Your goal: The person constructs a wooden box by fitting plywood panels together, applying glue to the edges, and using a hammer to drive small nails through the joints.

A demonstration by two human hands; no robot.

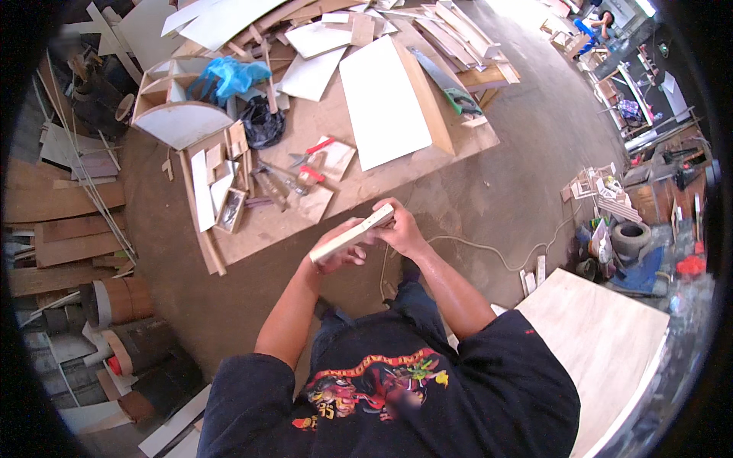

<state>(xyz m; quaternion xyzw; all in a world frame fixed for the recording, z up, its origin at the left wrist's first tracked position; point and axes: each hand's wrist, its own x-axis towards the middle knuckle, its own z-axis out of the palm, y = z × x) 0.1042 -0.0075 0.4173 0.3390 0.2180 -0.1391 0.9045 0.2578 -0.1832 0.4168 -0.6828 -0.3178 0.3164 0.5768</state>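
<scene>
A short, pale strip of wood (353, 236) is held at a slant in front of my body, above the floor by the workbench. Its far right end is gripped by my right hand (403, 231), thumb and fingers closed around it. My left hand (336, 258) holds the nearer left end from beneath, with curled fingers partly hidden behind the strip. On the workbench (290, 237) beyond lie red-handled tools (311, 174), a small wooden box (230, 209) and loose wood offcuts (313, 203).
A large white panel (385, 107) and a handsaw (450, 88) lie on the bench, with a blue plastic bag (229, 76) to the left. Boards (65, 202) are stacked at the left wall. A cable (489, 256) crosses the floor; a plywood sheet (595, 336) stands near right.
</scene>
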